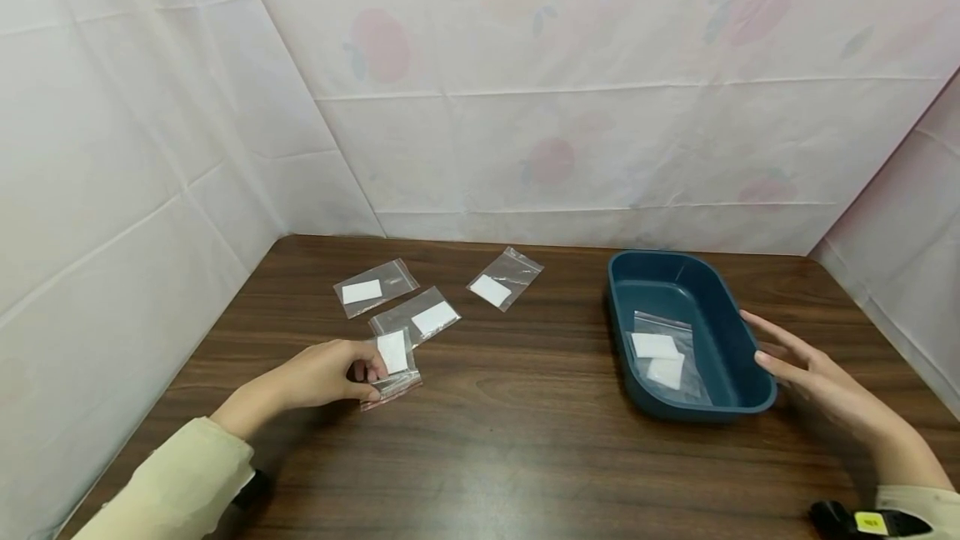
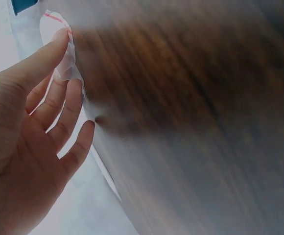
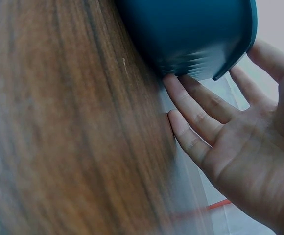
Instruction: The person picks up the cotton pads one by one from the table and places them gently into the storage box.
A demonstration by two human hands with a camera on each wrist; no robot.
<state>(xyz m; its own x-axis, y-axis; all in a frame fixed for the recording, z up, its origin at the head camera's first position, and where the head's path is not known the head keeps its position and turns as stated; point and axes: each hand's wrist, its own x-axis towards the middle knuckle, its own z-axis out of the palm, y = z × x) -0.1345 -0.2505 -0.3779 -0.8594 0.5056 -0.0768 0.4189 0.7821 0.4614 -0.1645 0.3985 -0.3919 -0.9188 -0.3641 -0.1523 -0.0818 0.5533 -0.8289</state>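
My left hand (image 1: pixel 322 375) pinches a small clear zip bag (image 1: pixel 392 350) holding a white rectangular piece, low over the left part of the table. In the left wrist view, the thumb lies against that bag (image 2: pixel 66 61), which has a red line along its end. Two similar zip bags (image 1: pixel 373 287) (image 1: pixel 417 316) lie just beyond this hand, the nearer one partly overlapped by the held bag. My right hand (image 1: pixel 836 386) rests at the right side of a dark blue plastic bin (image 1: pixel 697 412); in the right wrist view its spread fingers (image 3: pixel 196 115) touch the bin's outside.
Inside the bin lie zip bags (image 1: pixel 667 357) with white pieces, overlapping each other. Another zip bag (image 1: pixel 507 277) is toward the back middle of the brown wooden table (image 1: pixel 517 423). White fabric curtains (image 1: pixel 600 148) with faded fruit prints border the back and sides.
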